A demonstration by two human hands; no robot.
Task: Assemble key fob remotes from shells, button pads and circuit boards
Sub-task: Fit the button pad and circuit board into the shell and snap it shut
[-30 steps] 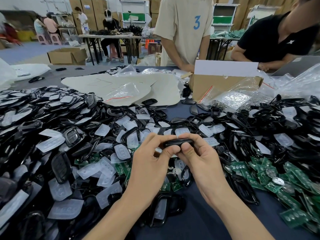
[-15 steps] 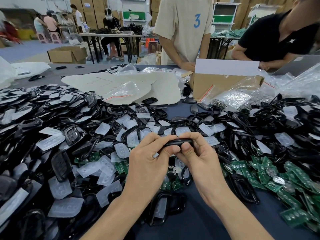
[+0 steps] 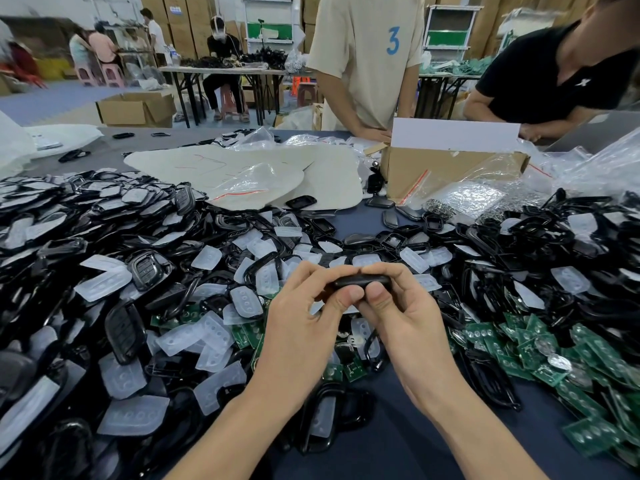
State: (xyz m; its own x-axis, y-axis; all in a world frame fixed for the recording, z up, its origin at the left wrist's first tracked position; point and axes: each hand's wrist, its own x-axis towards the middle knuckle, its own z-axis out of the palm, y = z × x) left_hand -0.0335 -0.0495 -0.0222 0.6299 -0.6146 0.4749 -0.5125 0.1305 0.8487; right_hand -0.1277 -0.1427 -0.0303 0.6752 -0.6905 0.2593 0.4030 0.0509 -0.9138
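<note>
A black key fob (image 3: 362, 280) is held edge-on above the table's middle, pinched from both sides. My left hand (image 3: 304, 327) grips its left end with thumb and fingers. My right hand (image 3: 405, 317) grips its right end, thumb pressed against the near edge. Both thumbs meet under the fob. Loose black shells (image 3: 104, 209), translucent button pads (image 3: 104, 282) and green circuit boards (image 3: 540, 355) lie heaped around my hands.
A cardboard box (image 3: 446, 171) stands at the back right beside clear plastic bags (image 3: 478, 199). Pale sheets (image 3: 249, 171) lie at the back centre. Two people stand across the table. A bare strip of dark table (image 3: 408, 441) lies between my forearms.
Both hands have kept their grip on the fob and barely shifted; the thumbs have closed together along its near edge.
</note>
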